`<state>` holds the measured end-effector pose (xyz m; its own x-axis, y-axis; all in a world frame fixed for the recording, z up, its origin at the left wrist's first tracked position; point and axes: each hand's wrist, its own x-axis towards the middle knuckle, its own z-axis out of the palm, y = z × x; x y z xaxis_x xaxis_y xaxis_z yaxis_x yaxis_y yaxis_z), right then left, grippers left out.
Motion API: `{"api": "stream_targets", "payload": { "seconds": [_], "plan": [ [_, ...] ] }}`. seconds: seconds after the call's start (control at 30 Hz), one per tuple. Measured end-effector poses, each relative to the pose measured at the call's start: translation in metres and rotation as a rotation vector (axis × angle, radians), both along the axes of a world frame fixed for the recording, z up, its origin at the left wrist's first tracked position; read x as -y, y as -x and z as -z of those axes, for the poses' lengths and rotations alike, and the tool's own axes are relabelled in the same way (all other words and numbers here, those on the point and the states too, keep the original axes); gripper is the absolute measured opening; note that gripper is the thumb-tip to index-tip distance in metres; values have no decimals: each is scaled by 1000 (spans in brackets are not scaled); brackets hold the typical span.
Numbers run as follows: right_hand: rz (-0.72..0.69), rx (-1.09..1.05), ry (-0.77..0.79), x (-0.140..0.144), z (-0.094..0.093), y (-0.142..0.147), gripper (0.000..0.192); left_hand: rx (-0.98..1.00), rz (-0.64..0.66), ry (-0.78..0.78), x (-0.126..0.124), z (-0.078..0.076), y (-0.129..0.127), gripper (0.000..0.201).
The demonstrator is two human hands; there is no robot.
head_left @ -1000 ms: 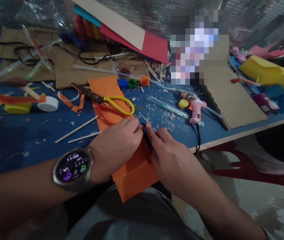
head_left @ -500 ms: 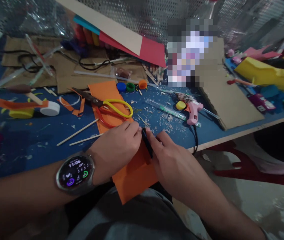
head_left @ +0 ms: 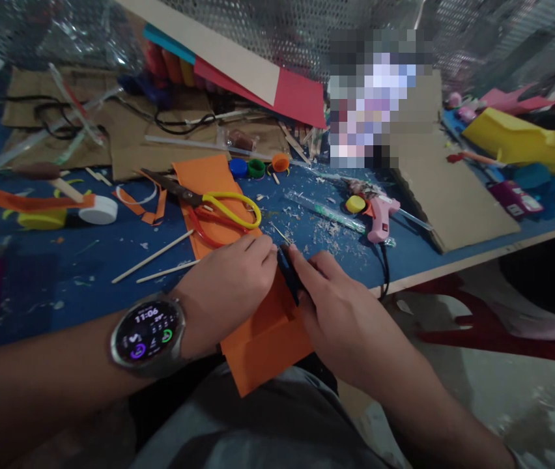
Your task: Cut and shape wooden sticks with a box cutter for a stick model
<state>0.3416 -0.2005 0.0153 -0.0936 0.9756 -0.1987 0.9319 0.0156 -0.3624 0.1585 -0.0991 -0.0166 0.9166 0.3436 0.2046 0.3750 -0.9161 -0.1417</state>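
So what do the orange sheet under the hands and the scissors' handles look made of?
Orange sheet: probably craft foam or thick paper, matte; it holds a soft fold near its lower end without a sharp crease. Scissors: glossy yellow and red loops, likely plastic; the blades look like dark metal.

I've got one view only, head cam. It sits above the hands (head_left: 277,293), looking forward and down across the counter (head_left: 62,273). Close range: forearms and lap fill the bottom of frame, the watch (head_left: 146,333) is readable. The near counter edge runs diagonally at right, with floor visible past it. The far end of the view stops at a perforated metal wall (head_left: 282,26). The horizon tilts slightly, and wide-lens bending shows at the edges. No second view to overlap.
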Motion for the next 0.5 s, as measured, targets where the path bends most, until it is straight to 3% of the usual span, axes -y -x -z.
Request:
{"api": "stream_targets", "payload": {
  "seconds": [0.5],
  "plan": [
    [-5, 1, -2, -1, 5, 3, 70, -5, -18, 41, 0, -2, -1, 19]
  ]
}}
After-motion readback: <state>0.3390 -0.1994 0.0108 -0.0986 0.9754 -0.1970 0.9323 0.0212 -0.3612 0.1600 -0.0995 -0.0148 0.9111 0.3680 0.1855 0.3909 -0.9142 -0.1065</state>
